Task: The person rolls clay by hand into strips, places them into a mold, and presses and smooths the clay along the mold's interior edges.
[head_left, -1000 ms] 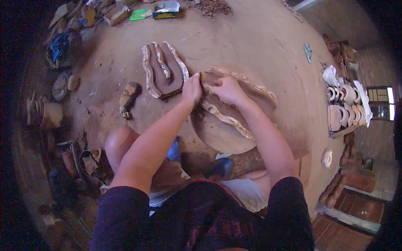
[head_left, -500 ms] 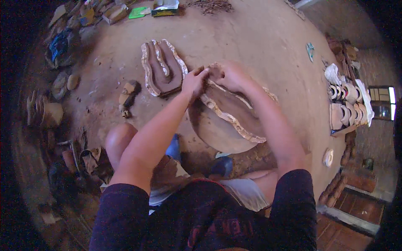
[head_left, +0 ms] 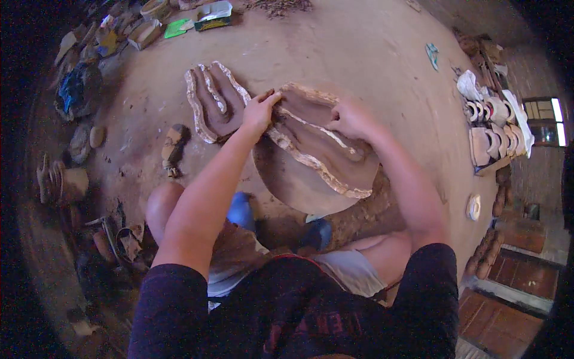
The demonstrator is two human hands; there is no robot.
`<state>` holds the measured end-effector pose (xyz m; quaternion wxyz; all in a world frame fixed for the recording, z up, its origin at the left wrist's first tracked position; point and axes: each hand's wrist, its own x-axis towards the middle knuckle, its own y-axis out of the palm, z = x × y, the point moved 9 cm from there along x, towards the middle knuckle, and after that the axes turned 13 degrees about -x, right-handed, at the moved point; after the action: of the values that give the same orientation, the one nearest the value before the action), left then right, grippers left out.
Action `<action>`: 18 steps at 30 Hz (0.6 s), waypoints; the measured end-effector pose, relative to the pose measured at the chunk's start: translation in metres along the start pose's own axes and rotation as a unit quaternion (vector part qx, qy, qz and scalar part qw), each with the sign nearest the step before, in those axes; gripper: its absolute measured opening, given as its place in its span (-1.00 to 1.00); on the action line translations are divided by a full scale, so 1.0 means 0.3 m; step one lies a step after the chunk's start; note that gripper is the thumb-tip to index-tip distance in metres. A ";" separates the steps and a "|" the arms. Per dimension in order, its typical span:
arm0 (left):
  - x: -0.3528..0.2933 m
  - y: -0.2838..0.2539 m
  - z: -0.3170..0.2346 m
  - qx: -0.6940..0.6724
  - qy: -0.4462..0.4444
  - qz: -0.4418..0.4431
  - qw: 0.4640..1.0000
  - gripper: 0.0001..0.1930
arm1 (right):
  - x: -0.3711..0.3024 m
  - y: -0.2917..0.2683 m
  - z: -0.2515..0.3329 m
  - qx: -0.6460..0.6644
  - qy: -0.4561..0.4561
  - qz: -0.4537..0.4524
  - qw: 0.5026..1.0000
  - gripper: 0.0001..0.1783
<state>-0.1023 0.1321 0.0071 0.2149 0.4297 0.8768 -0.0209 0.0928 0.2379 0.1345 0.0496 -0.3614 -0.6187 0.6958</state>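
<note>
A hollow brown clay piece (head_left: pixel 302 140) with pale, rough rims and a thin ridge (head_left: pixel 311 124) along its middle lies on a round board (head_left: pixel 281 182) in front of me. My left hand (head_left: pixel 258 113) is closed at its far left end, fingertips pressed on the rim. My right hand (head_left: pixel 354 121) is closed in a pinch over the far side of the same piece, fingertips at the middle ridge; what lies between them is partly hidden. Just left of my left hand, a similar clay piece (head_left: pixel 230 122) with pale rims and a short inner ridge rests on the floor.
A brown lumpy object (head_left: pixel 171 146) lies on the floor at left. Stacked curved clay pieces (head_left: pixel 495 146) stand at right, with a pale oval object (head_left: pixel 473 206) nearer. A box (head_left: pixel 213 15) and a green item (head_left: pixel 176 28) are at the far left.
My right hand has moved right, away from my left hand and along the clay piece, uncovering its far end. My left hand stays at the left end. The whole view has shifted slightly.
</note>
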 end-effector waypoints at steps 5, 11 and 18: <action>0.027 0.027 0.015 -0.054 0.023 0.005 0.998 -0.41 | -0.104 0.086 -0.113 0.112 0.034 0.018 0.993 -0.65; 0.048 0.033 0.050 -0.086 0.004 0.011 0.996 -0.46 | -0.198 0.112 -0.161 0.070 0.042 -0.020 0.996 -0.70; 0.043 0.050 0.057 -0.088 -0.011 0.033 0.996 -0.48 | -0.259 0.175 -0.253 0.051 0.035 -0.030 0.998 -0.70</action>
<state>-0.0918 0.1474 -0.0115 0.2618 0.4371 0.8584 0.0590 0.2124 0.2484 0.1237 0.1105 -0.3641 -0.5909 0.7114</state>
